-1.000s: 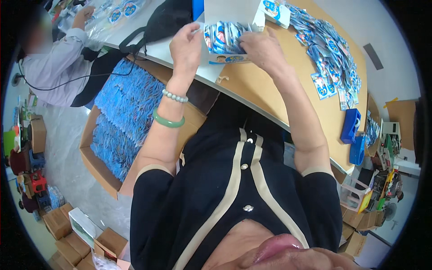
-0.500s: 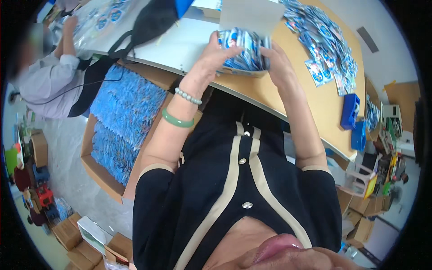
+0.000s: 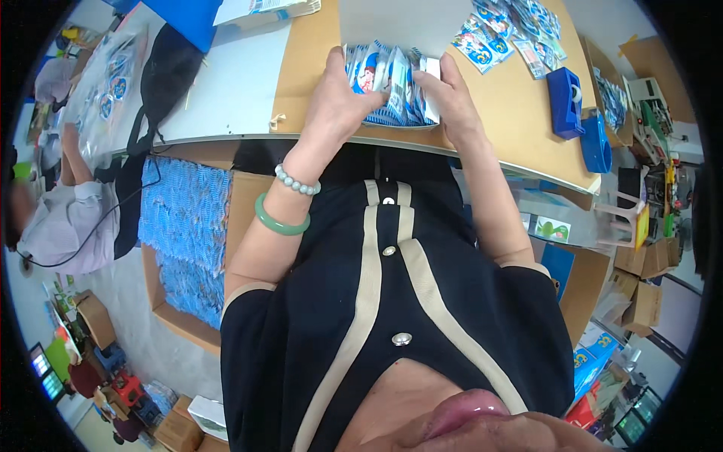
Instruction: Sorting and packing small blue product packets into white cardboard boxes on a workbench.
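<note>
A small open-topped white box (image 3: pixel 399 24) stands at the table edge in front of me, its lid raised at the back. Blue-and-white foil packets (image 3: pixel 393 87) are packed upright inside it in a row. My left hand (image 3: pixel 331 102) is wrapped round the box's left side, with the thumb lying over the packets. On the right side, my right hand (image 3: pixel 457 105) grips the box wall, its thumb bent inward over the rim. The box's lower front lies close to the table edge.
Loose packets (image 3: pixel 482 41) lie on the table's far right, beside two blue tape dispensers (image 3: pixel 565 103). A white carton (image 3: pixel 263 11) and a black bag (image 3: pixel 169 71) are at the back left. A big carton of blue packets (image 3: pixel 184 203) stands left, near a seated person (image 3: pixel 68 226).
The view has shifted, so the table sits differently in it. My hands stay on the box's two sides, and my right thumb has bent further in over the rim.
</note>
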`<action>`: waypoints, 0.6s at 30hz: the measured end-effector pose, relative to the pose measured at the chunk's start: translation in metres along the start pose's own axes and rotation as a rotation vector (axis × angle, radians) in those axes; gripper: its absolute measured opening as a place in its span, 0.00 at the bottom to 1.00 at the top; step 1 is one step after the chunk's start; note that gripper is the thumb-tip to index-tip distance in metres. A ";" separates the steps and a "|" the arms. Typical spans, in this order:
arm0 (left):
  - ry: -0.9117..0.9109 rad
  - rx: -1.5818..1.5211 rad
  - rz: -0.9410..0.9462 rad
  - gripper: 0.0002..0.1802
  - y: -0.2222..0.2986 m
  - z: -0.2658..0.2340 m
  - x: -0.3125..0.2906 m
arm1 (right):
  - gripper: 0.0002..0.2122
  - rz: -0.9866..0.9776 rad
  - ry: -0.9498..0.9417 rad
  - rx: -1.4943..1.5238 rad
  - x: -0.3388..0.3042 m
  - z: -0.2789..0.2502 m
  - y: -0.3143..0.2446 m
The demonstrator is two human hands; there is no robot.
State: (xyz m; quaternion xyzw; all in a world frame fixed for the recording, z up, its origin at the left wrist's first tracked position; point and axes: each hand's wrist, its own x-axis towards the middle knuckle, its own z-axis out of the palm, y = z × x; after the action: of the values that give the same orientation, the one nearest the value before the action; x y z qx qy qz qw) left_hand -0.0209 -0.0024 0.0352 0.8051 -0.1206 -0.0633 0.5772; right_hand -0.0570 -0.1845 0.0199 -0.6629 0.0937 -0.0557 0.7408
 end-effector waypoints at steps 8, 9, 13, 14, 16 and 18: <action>-0.105 -0.427 -0.151 0.46 0.014 -0.013 -0.002 | 0.18 0.063 -0.017 0.046 0.001 0.005 -0.005; -0.078 -0.311 -0.101 0.47 0.016 -0.008 0.001 | 0.18 0.066 -0.020 0.007 0.002 0.005 -0.007; 0.032 0.166 0.021 0.48 0.004 0.001 0.001 | 0.19 0.075 -0.040 0.073 0.004 0.003 -0.001; 0.078 0.349 0.053 0.48 0.004 0.001 -0.001 | 0.19 0.079 -0.044 0.071 0.004 0.005 -0.002; 0.069 0.392 0.025 0.48 0.009 0.004 -0.002 | 0.20 0.080 -0.023 0.092 0.004 0.009 -0.006; 0.045 0.480 -0.018 0.47 0.016 0.004 -0.004 | 0.20 0.085 -0.023 0.099 0.003 0.012 -0.007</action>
State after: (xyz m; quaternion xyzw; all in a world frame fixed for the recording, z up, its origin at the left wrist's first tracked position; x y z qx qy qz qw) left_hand -0.0274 -0.0096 0.0489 0.9215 -0.1122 -0.0200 0.3712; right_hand -0.0510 -0.1741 0.0277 -0.6214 0.1104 -0.0213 0.7754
